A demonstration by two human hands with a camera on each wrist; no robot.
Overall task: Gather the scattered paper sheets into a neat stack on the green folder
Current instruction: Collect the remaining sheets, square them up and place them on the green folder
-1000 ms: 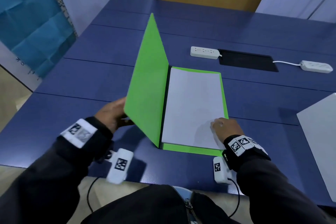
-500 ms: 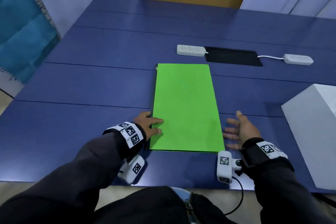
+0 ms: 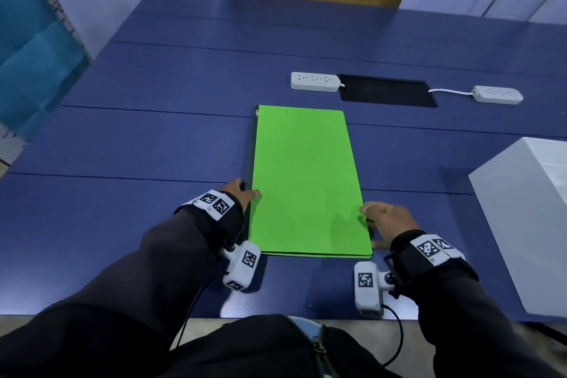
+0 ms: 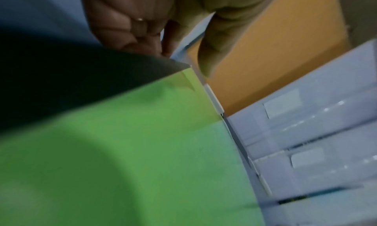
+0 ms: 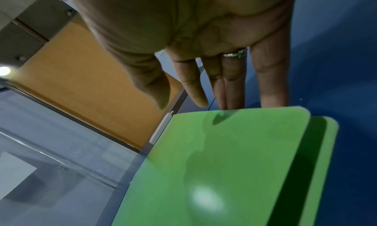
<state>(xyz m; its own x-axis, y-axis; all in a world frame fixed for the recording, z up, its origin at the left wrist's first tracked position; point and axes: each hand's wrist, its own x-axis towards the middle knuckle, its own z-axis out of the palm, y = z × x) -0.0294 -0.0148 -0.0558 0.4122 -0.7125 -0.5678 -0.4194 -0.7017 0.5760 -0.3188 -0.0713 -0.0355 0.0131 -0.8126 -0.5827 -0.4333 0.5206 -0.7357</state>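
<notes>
The green folder point(image 3: 303, 178) lies closed and flat on the blue table point(image 3: 153, 147), long side pointing away from me. No paper sheets show; the cover hides whatever is inside. My left hand point(image 3: 245, 190) is at the folder's near left edge by the dark spine, thumb on the cover, fingers curled against the spine point(image 4: 179, 57). My right hand point(image 3: 372, 224) is at the near right edge. Its fingers point(image 5: 224, 84) are straight, and their tips are hidden behind the edge of the folder's cover point(image 5: 224, 165), which sits slightly above the lower flap.
A white box point(image 3: 521, 224) stands at the right, close to my right arm. Beyond the folder are two white power strips point(image 3: 316, 81) point(image 3: 497, 94) and a black cable hatch point(image 3: 386, 90). The table's front edge runs just under my wrists.
One second ago the folder stood open with white sheets inside; my left hand closed the cover. Since half a second ago both hands have moved in against the folder's side edges.
</notes>
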